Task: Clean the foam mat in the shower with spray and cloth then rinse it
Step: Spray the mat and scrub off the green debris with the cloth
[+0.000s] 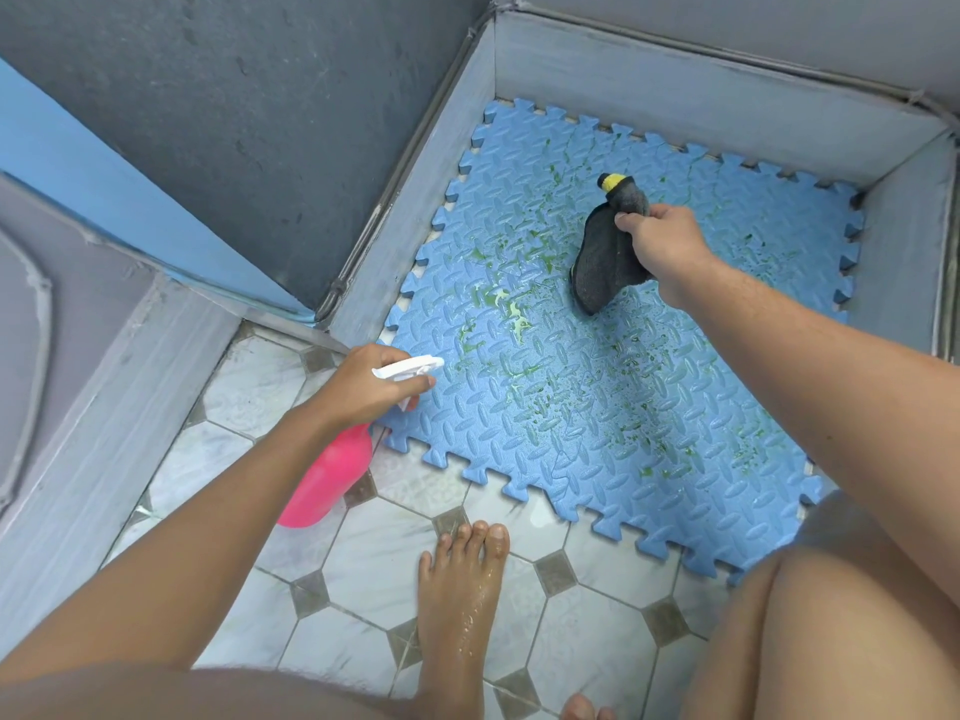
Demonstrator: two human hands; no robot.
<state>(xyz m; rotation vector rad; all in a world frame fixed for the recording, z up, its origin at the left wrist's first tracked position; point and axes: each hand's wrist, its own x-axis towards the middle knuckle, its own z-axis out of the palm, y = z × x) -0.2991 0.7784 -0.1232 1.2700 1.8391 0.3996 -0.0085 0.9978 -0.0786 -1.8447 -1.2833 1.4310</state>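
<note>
A blue interlocking foam mat (597,407) lies on the shower floor, spotted with green stains and wet droplets. My left hand (363,384) grips a pink spray bottle (332,478) by its white trigger head, which points at the mat's near left edge. My right hand (662,241) holds a dark grey cloth (605,262) with a yellow and black tip above the middle of the mat; the cloth hangs down and its lower end is near the mat's surface.
Grey walls (675,80) enclose the mat at the back, left and right. Pale tiles with dark diamond insets (363,553) cover the floor in front. My bare wet foot (462,605) stands on the tiles, and my knee (831,615) is at the lower right.
</note>
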